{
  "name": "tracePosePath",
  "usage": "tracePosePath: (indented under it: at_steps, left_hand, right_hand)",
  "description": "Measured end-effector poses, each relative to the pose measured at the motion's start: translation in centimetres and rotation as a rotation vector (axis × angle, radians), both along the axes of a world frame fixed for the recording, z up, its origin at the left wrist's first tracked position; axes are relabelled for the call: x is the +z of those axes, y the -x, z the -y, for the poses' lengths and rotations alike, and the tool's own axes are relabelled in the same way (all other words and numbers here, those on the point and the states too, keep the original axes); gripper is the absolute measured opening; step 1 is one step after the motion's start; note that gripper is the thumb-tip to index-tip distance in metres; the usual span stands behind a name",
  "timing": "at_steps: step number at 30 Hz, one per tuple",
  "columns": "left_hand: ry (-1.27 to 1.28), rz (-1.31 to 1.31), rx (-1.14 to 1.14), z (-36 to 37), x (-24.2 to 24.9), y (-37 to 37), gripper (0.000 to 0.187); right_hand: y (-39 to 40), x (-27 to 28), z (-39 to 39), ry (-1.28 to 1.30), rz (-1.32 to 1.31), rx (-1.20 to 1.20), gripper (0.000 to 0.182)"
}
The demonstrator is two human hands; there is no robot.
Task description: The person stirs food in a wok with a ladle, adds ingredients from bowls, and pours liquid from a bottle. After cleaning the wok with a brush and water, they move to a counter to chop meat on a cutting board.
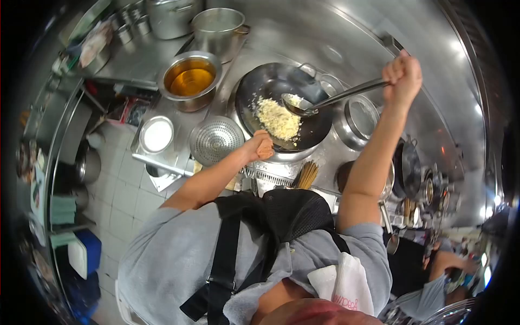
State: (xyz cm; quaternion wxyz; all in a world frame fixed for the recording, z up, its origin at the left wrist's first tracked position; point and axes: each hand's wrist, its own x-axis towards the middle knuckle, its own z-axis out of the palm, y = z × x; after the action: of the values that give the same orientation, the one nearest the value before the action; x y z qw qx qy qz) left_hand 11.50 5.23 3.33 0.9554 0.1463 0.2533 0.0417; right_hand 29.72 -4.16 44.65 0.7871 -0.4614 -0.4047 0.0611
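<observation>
Head view: right hand (403, 76) fisted round long metal handle of ladle (303, 107); bowl end inside wok (311, 123). Left hand (260, 146) curled tight at wok's near-left rim. Chopped food (279, 119), pale yellow, crumbly, heaped in dark, smooth, round wok; some sits in ladle.

Around: perforated strainer (216, 140), round, shiny, crowds left forearm. Beyond it, flared steel basin (190, 98) with clear amber liquid, tall stockpot (218, 46) behind. Small round container (156, 134), smooth white contents, left of strainer. Metal bowls (362, 116) close to wok's right side, beside right forearm. Stiff tan bristle brush (307, 174) between wok and torso. Co-worker (428, 295) lower right, well apart.
</observation>
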Motion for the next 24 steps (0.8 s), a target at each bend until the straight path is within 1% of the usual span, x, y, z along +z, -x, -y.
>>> tracePosePath:
  at_steps: [1, 2, 3, 4, 5, 7, 9, 10, 11, 12, 13, 14, 15, 17, 18, 19, 21, 22, 23, 24]
  left_hand:
    - [0.006, 0.004, 0.023, -0.1, -0.1, -0.3, 0.012]
    - [0.008, -0.015, -0.014, -0.1, -0.5, -0.5, 0.013]
    - [0.007, -0.035, -0.062, 0.0, -0.8, -0.5, 0.014]
    - [-0.021, -0.023, -0.059, 0.5, -0.5, 0.0, 0.022]
    - [-0.025, -0.016, -0.051, 0.6, -0.3, 0.7, 0.022]
    - [-0.121, -0.07, -0.1, 1.5, -0.3, 4.2, 0.037]
    - [-0.084, -0.039, -0.051, 2.3, 0.2, 7.0, 0.036]
    - [-0.045, -0.009, -0.007, 2.6, 0.6, 8.3, 0.037]
    - [-0.045, -0.016, -0.011, 2.6, 1.2, 9.5, 0.037]
    - [-0.04, -0.017, -0.007, 2.5, 2.0, 10.7, 0.036]
    - [-0.036, -0.016, -0.002, 2.5, 2.3, 11.8, 0.036]
    - [-0.07, -0.034, 0.027, 2.3, 1.7, 12.8, 0.036]
    - [-0.076, -0.031, 0.031, 1.8, 2.0, 13.6, 0.036]
    - [-0.156, -0.092, 0.112, 1.8, 2.7, 16.3, 0.04]
    - [-0.173, -0.074, 0.16, 1.6, 1.8, 17.0, 0.04]
    - [-0.176, -0.069, 0.163, 1.4, 1.9, 17.6, 0.04]
    - [-0.127, -0.073, 0.205, 1.6, 2.3, 18.7, 0.037]
    - [-0.127, -0.095, 0.192, 1.7, 2.8, 19.1, 0.04]
    - [-0.132, -0.104, 0.187, 1.8, 3.3, 19.6, 0.04]
    - [-0.146, -0.091, 0.2, 1.9, 3.8, 20.1, 0.04]
  right_hand:
    - [-0.5, -3.5, -1.2, -0.005, 0.008, -0.109, 0.035]
    - [-2.1, -9.8, -3.6, 0.033, -0.071, -0.034, 0.035]
    - [-3.1, -14.3, -5.7, 0.069, -0.151, 0.031, 0.035]
    - [-3.2, -14.0, -6.0, 0.069, -0.149, 0.031, 0.035]
    - [-3.5, -13.3, -6.7, 0.051, -0.141, 0.032, 0.034]
    - [-2.5, -11.9, -6.7, 0.035, -0.153, 0.019, 0.033]
    - [0.2, -8.7, -6.7, -0.038, -0.04, 0.113, 0.034]
    - [1.4, -8.6, -6.4, -0.061, -0.006, 0.148, 0.031]
    - [1.6, -10.5, -7.1, -0.062, -0.013, 0.144, 0.031]
    - [1.5, -13.6, -7.8, -0.014, 0.072, 0.137, 0.031]
    - [1.9, -15.0, -8.0, 0.034, 0.157, 0.131, 0.031]
    - [1.4, -15.1, -7.7, 0.144, -0.006, 0.136, 0.031]
    - [0.3, -14.5, -8.3, 0.137, -0.003, 0.139, 0.031]
    - [-1.6, -14.0, -9.3, 0.236, 0.12, 0.061, 0.029]
    - [-0.8, -12.1, -9.1, 0.19, 0.083, 0.074, 0.03]
    - [-0.3, -11.4, -8.9, 0.186, 0.088, 0.076, 0.03]
    - [0.3, -11.1, -8.5, -0.06, 0.109, 0.117, 0.03]
    - [0.4, -12.5, -8.9, -0.088, 0.123, 0.118, 0.029]
    - [0.2, -14.6, -9.6, -0.012, 0.177, 0.027, 0.031]
    - [-0.7, -15.5, -9.6, 0.115, 0.131, 0.048, 0.031]
